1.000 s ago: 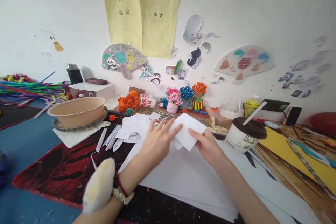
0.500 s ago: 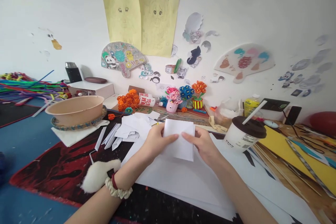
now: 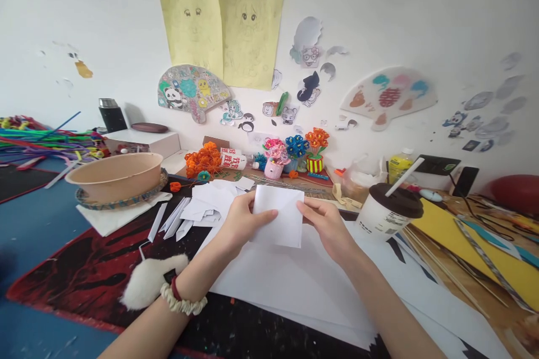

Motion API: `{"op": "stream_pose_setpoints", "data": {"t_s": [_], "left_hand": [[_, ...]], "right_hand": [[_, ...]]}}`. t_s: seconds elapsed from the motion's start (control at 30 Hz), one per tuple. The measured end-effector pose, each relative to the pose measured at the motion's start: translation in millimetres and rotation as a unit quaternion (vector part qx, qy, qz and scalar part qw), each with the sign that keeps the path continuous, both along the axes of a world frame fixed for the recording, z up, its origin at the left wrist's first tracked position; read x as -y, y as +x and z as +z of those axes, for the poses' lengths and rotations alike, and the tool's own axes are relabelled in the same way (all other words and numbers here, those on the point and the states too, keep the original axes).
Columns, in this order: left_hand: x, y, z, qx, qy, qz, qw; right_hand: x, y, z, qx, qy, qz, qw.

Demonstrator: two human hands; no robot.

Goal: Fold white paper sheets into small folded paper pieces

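A folded square of white paper [image 3: 280,227] is held up in front of me, over large white sheets [image 3: 295,286] lying on a dark mat. My left hand [image 3: 246,221] pinches its left side, with the thumb across the front and the fingers behind. At the paper's upper right edge, my right hand [image 3: 326,224] grips it between thumb and fingertips. Left of my hands lies a pile of folded white paper pieces [image 3: 213,202].
A beige basin [image 3: 115,176] stands at the left and a white fluffy item [image 3: 151,283] lies near my left forearm. A cup with a straw [image 3: 389,210] is at the right, beside yellow sheets [image 3: 475,252]. Pipe-cleaner flowers [image 3: 278,151] stand by the wall.
My right thumb has moved off the front of the paper to its upper right edge. The view has shifted slightly, and the paper now sits a little higher and further left.
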State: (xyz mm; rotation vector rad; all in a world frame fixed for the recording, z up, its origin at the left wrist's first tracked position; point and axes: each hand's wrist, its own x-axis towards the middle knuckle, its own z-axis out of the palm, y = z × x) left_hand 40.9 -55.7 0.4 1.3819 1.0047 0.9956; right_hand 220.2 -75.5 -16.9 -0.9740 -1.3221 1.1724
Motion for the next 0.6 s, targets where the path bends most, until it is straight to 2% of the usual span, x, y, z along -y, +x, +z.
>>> {"op": "stream_pose_setpoints", "data": {"t_s": [0.23, 0.6], "left_hand": [[-0.2, -2.4, -1.1, -0.009, 0.022, 0.004, 1.000], [-1.4, -2.3, -3.0, -0.030, 0.025, 0.002, 0.999]], "right_hand": [[-0.8, 2.4, -1.3, 0.024, 0.008, 0.021, 0.999], [-3.2, 2.9, -3.7, 0.036, 0.024, -0.017, 0.999]]}}
